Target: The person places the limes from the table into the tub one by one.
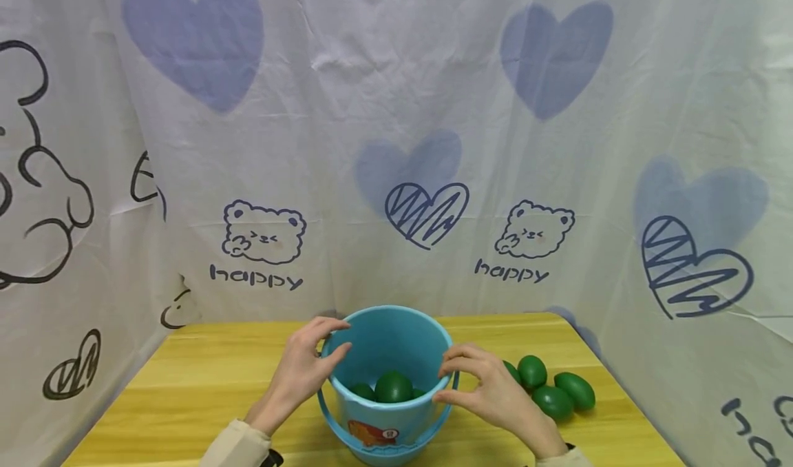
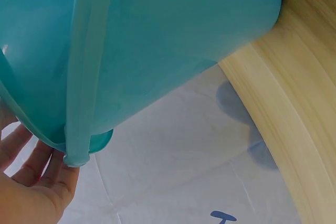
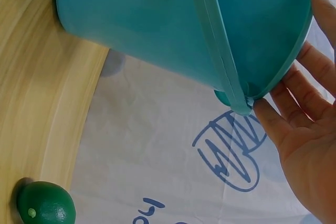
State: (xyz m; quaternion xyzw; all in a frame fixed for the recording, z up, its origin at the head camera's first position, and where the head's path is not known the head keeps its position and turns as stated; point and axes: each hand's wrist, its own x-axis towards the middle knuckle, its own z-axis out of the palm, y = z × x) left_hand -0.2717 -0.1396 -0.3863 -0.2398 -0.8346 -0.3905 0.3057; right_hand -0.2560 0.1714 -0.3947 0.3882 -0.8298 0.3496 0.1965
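A light blue bucket (image 1: pixel 389 419) stands upright on the table, a picture on its front and its handle hanging down. Inside lie several dark green oval fruits (image 1: pixel 393 387). My left hand (image 1: pixel 302 365) is at the left of the rim, thumb and fingers spread; in the left wrist view its fingertips (image 2: pixel 39 163) meet the rim beside the handle joint. On the opposite side, my right hand (image 1: pixel 495 391) has its fingers spread along the rim. In the right wrist view the fingertips (image 3: pixel 262 106) touch the rim's outer edge near the handle (image 3: pixel 220 45).
Several more green fruits (image 1: pixel 553 403) lie on the wooden table (image 1: pixel 223 384) to the right of the bucket, beyond my right hand. A white curtain (image 1: pixel 384 74) with hearts and bear drawings hangs behind the table and along both sides.
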